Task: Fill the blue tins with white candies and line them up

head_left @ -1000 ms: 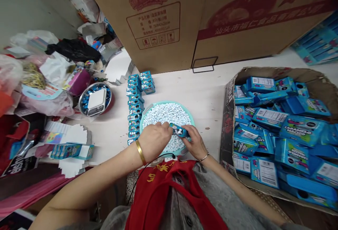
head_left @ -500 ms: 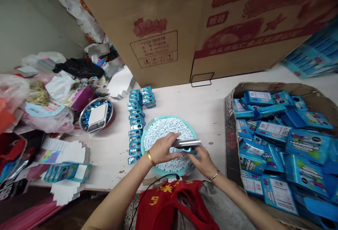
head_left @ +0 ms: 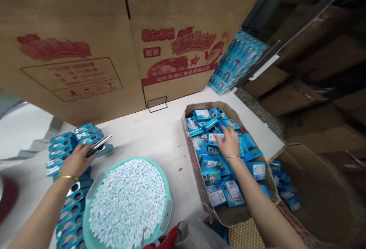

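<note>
White work table (head_left: 160,127), large printed cardboard cartons (head_left: 80,51) along far edge. Lower centre: round teal tray (head_left: 168,218) holding white mints (head_left: 127,203). Lower L of frame: rows of blue tins (head_left: 70,218), more stacked upper L of tray. L hand (head_left: 76,161) just upper L of teal tray, fingers curled, gripping slim silver strip (head_left: 98,145). Strip's long axis runs up-right from fingertips, far end free, over blue tin stack; contact w/ tins cannot be confirmed. R hand (head_left: 230,142) centre R, fingers extended downward into shallow cardboard tray (head_left: 192,157) of blue packs (head_left: 213,169). Tips among packs; grasp cannot be confirmed. R hand nearer packs, L hand nearer tins; hands well apart.
</note>
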